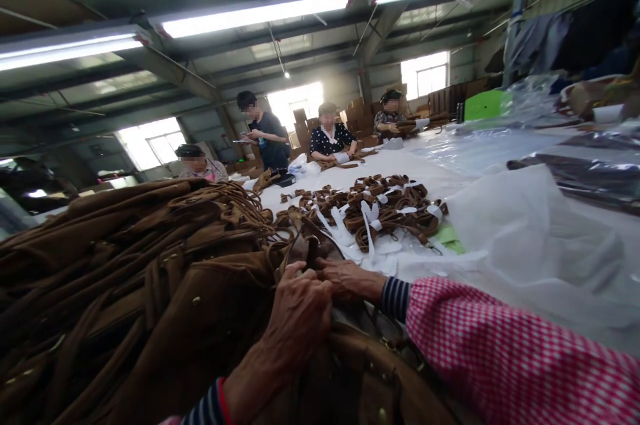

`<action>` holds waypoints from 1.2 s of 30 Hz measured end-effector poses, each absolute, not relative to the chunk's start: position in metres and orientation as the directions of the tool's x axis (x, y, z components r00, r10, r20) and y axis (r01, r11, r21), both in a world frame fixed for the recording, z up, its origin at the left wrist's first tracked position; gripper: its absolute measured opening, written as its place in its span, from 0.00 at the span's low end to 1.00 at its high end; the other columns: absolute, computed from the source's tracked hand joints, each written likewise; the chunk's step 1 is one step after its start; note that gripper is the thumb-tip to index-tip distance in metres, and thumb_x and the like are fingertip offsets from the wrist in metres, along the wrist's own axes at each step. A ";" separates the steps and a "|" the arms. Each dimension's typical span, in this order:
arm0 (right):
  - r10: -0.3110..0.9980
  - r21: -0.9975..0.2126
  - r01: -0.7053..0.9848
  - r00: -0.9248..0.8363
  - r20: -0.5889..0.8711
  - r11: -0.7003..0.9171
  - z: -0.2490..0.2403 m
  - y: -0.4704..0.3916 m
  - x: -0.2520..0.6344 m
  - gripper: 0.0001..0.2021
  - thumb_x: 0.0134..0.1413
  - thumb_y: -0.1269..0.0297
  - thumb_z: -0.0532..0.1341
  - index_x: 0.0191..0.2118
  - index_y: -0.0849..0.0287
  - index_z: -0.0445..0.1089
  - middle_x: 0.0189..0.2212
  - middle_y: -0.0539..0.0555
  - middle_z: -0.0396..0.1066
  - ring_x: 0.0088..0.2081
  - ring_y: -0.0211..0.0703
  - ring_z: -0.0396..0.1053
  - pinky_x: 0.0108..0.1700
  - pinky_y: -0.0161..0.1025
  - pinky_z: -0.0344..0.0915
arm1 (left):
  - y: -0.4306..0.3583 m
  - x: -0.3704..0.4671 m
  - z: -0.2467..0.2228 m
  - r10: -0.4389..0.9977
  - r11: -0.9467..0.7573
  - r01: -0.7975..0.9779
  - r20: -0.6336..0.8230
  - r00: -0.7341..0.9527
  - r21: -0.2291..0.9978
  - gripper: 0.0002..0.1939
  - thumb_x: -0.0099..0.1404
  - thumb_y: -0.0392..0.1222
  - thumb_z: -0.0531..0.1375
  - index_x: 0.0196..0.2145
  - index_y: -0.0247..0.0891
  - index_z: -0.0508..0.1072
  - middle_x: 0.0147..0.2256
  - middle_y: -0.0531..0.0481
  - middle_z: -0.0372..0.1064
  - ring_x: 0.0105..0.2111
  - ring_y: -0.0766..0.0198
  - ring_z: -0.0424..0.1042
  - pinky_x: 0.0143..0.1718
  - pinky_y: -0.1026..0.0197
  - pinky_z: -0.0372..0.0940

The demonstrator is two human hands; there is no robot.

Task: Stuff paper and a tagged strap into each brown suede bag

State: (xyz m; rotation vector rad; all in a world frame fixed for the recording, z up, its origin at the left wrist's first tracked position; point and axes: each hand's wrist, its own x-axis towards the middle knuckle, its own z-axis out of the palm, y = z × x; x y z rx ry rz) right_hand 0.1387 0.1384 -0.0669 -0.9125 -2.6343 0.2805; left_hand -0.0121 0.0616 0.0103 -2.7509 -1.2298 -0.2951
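A brown bag point(370, 358) lies close in front of me, partly under my arms. My left hand point(303, 305) is closed on the bag's edge, its fingers bent over the brown material. Just to its right, my right hand point(345, 277) reaches in from the right side with its fingertips at a dark flap point(323, 248) of the bag; what those fingertips hold, if anything, is hidden. The two hands are close together. A large stack of brown bags point(130, 278) with straps fills the left side.
Brown straps point(385, 205) with white paper wraps lie in a pile beyond my hands. White sheeting point(530, 225) and clear plastic point(500, 145) cover the right. Several people are around the table's far side, near a green box point(483, 106).
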 end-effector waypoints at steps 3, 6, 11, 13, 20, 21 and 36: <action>0.686 -0.316 0.610 -0.672 0.280 0.727 -0.066 0.136 0.136 0.06 0.62 0.65 0.61 0.42 0.60 0.72 0.46 0.61 0.70 0.48 0.50 0.66 0.47 0.43 0.64 | 0.054 -0.011 -0.010 0.754 -0.631 0.775 0.268 0.600 0.038 0.08 0.62 0.31 0.58 0.25 0.39 0.69 0.29 0.49 0.71 0.36 0.57 0.69 0.49 0.50 0.60; 0.708 -0.341 0.620 -0.628 0.324 0.706 -0.057 0.129 0.151 0.07 0.62 0.69 0.60 0.45 0.59 0.73 0.44 0.56 0.71 0.42 0.43 0.69 0.44 0.38 0.65 | 0.051 -0.021 -0.035 0.757 -0.634 0.759 0.319 0.570 0.148 0.09 0.67 0.33 0.56 0.29 0.40 0.69 0.32 0.50 0.72 0.37 0.57 0.69 0.42 0.53 0.60; 0.778 -0.344 0.743 -0.363 0.513 0.574 -0.040 0.123 0.224 0.14 0.62 0.79 0.53 0.39 0.59 0.75 0.42 0.54 0.71 0.41 0.40 0.71 0.46 0.36 0.65 | 0.061 -0.034 -0.054 0.708 -0.695 0.682 0.379 0.596 0.228 0.06 0.66 0.33 0.59 0.30 0.40 0.68 0.32 0.52 0.71 0.36 0.59 0.68 0.41 0.55 0.58; 0.815 -0.200 0.856 -0.344 0.466 0.476 -0.037 0.127 0.252 0.18 0.59 0.82 0.52 0.42 0.58 0.75 0.46 0.57 0.70 0.44 0.43 0.70 0.43 0.36 0.64 | 0.063 -0.031 -0.052 0.717 -0.690 0.680 0.363 0.595 0.249 0.07 0.64 0.32 0.60 0.29 0.39 0.67 0.31 0.52 0.70 0.36 0.59 0.68 0.42 0.55 0.57; 0.830 -0.164 0.838 -0.451 0.329 0.520 -0.048 0.154 0.262 0.11 0.62 0.76 0.55 0.35 0.61 0.74 0.44 0.57 0.71 0.39 0.40 0.70 0.43 0.35 0.63 | 0.061 -0.025 -0.044 0.710 -0.702 0.669 0.310 0.632 0.246 0.08 0.70 0.34 0.57 0.31 0.39 0.67 0.34 0.52 0.70 0.39 0.60 0.67 0.47 0.54 0.57; 0.833 -0.190 0.837 -0.432 0.347 0.513 -0.046 0.155 0.259 0.12 0.64 0.75 0.54 0.33 0.61 0.73 0.40 0.56 0.71 0.37 0.39 0.70 0.42 0.35 0.62 | 0.061 -0.026 -0.044 0.705 -0.708 0.666 0.306 0.640 0.235 0.08 0.71 0.34 0.56 0.31 0.39 0.67 0.34 0.52 0.70 0.39 0.60 0.67 0.48 0.54 0.57; 0.923 -0.166 0.922 -0.310 0.227 0.351 -0.008 0.125 0.297 0.15 0.55 0.77 0.56 0.44 0.59 0.76 0.42 0.55 0.74 0.40 0.43 0.72 0.43 0.37 0.65 | 0.064 -0.025 -0.047 0.776 -0.630 0.714 0.276 0.567 0.305 0.06 0.63 0.30 0.57 0.31 0.39 0.67 0.35 0.50 0.69 0.40 0.58 0.65 0.49 0.54 0.57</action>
